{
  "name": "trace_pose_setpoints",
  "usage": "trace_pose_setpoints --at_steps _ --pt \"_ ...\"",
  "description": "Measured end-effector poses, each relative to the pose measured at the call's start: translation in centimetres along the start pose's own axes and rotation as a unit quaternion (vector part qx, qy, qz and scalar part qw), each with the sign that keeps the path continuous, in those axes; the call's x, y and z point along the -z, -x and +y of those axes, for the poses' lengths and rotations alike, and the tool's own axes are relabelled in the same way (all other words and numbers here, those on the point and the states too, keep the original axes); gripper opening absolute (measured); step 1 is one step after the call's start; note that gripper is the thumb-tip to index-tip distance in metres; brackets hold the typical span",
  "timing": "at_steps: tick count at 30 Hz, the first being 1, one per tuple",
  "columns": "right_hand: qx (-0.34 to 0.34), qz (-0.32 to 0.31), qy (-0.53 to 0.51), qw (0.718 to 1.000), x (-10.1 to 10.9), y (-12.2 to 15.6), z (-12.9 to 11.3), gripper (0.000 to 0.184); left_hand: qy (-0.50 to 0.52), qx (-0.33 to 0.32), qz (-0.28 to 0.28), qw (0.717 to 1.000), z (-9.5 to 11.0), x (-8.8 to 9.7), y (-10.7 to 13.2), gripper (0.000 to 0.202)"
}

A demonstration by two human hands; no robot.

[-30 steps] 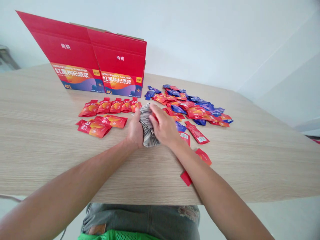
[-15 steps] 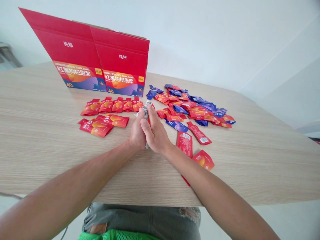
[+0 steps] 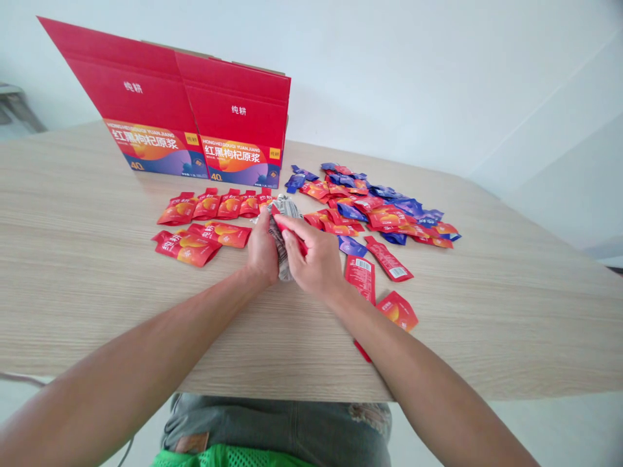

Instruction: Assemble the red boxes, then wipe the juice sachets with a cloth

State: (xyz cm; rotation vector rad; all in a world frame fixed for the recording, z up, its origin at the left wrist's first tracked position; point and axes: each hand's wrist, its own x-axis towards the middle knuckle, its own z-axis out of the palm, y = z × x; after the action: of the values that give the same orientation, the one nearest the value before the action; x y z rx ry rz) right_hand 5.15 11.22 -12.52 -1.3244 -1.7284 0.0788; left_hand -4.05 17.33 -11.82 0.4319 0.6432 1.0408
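Note:
My left hand [image 3: 263, 251] is closed around a crumpled grey-and-white striped cloth [image 3: 287, 206], which spreads out between my two palms. Pinched in my right hand [image 3: 314, 253] is a red pouch [image 3: 300, 242], lying against the cloth; most of it is hidden by my fingers. Left of my hands, several red pouches [image 3: 228, 204] stand in a slanted row, with a few more red pouches [image 3: 189, 248] overlapping in front of them. To the right, a red pouch with a barcode [image 3: 360, 277] lies by my right wrist.
A large red carton [image 3: 233, 110] with raised flaps stands at the back left. A loose heap of red and blue pouches [image 3: 384, 207] spreads over the right side. Another red pouch [image 3: 396, 310] lies partly under my right forearm. The wooden table's [image 3: 272, 363] front edge is close to my body.
My palms, pressed together around the cloth before, have parted. The cloth is opened wider, and the red pouch now shows in my right hand, which has shifted slightly right.

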Motion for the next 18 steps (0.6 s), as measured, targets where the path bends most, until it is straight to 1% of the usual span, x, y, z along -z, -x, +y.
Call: trace_pose_setpoints --at_steps 3,5,6,7,9,11,13,15,18 --pt "-0.062 0.095 0.004 0.994 1.0 -0.5 0.3 0.039 0.037 0.020 -0.013 0.999 -0.2 -0.5 0.2 0.064" --pt "-0.109 0.157 -0.002 0.982 0.9 -0.7 0.8 0.041 0.039 0.030 -0.039 0.998 -0.5 -0.7 0.4 0.067" --pt "-0.126 0.167 -0.006 0.978 0.6 -0.7 1.1 0.043 0.036 0.035 -0.043 0.998 -0.6 -0.7 0.5 0.068" --pt "-0.136 0.164 -0.009 0.977 0.2 -0.7 1.4 0.044 0.030 0.040 -0.041 0.998 -0.7 -0.8 0.7 0.069" --pt "-0.134 0.131 0.000 0.982 -0.7 -0.6 2.2 0.046 0.018 0.046 -0.024 0.998 -0.8 -1.0 1.0 0.067" --pt "-0.115 0.083 0.036 0.989 -1.4 -0.4 2.8 0.047 0.012 0.043 -0.001 0.999 -0.6 -1.2 1.2 0.064" --pt "-0.099 0.053 0.083 0.990 -1.9 -0.3 3.1 0.050 0.012 0.034 0.011 0.999 -0.3 -1.3 1.4 0.062" --pt "-0.088 0.028 0.108 0.990 -2.2 -0.1 2.9 0.052 0.015 0.024 0.007 1.000 -0.1 -1.4 1.6 0.061" --pt "-0.076 -0.009 0.085 0.993 -2.4 0.0 2.0 0.057 0.017 -0.001 -0.002 1.000 -0.1 -1.1 1.5 0.059"
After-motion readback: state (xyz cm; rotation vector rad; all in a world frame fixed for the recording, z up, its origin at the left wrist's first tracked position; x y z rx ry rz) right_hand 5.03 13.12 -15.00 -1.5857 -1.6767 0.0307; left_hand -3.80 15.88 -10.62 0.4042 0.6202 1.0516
